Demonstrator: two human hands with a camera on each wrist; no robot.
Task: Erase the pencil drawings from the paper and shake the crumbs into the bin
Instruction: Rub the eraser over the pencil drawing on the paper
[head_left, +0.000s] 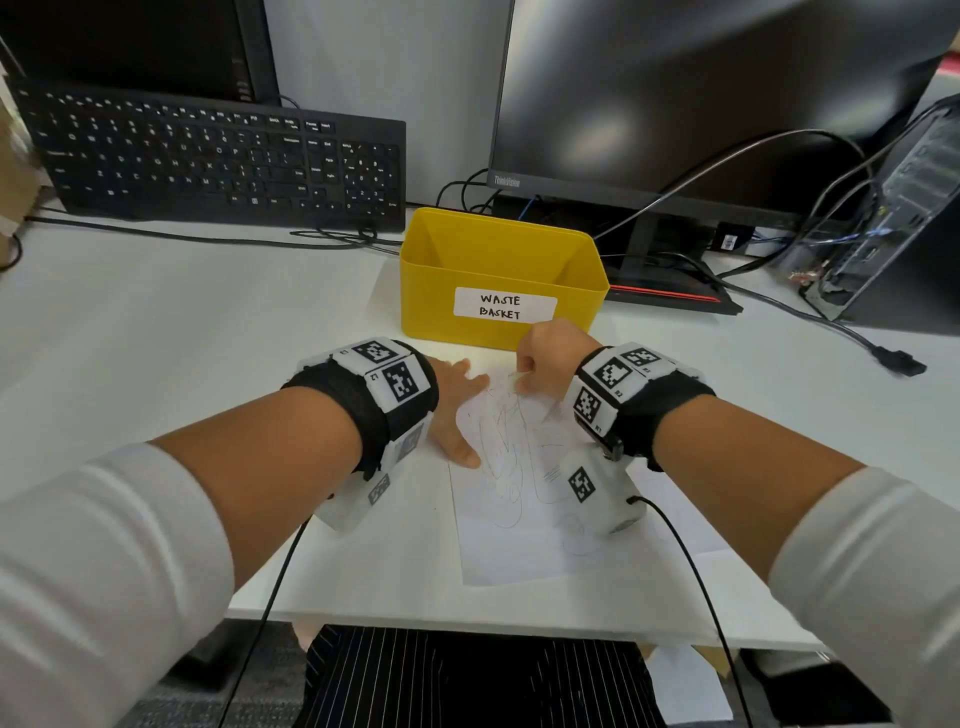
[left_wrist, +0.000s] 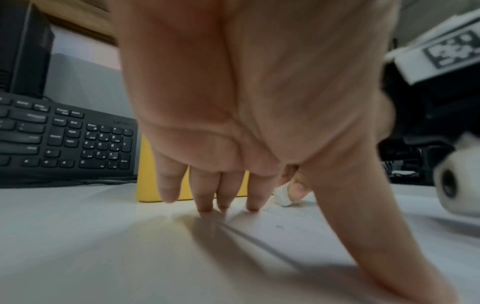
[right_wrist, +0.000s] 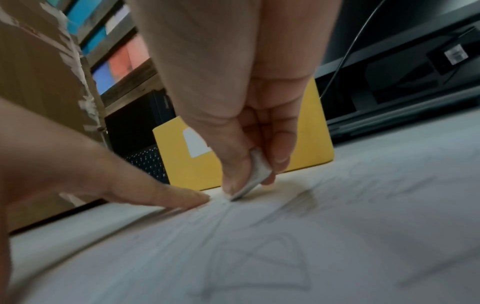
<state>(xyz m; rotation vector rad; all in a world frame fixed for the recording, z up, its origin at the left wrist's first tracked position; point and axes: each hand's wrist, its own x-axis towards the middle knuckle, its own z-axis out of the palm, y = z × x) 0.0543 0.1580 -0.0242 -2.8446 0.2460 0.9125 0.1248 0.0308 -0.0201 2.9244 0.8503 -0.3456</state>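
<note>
Eraser (right_wrist: 255, 174) pinched in right hand (head_left: 548, 358) grip, tip on paper (head_left: 519, 530)

A white worktop (head_left: 156, 332) is carrying a scribbled paper (head_left: 524, 530), a yellow bin (head_left: 498, 275) just beyond it — and a black keyboard (head_left: 218, 161), monitor stand (head_left: 670, 291) and cables (head_left: 810, 312) behind.

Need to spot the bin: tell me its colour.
Yellow, with a white handwritten label; the bin shows best in the head view.
</note>
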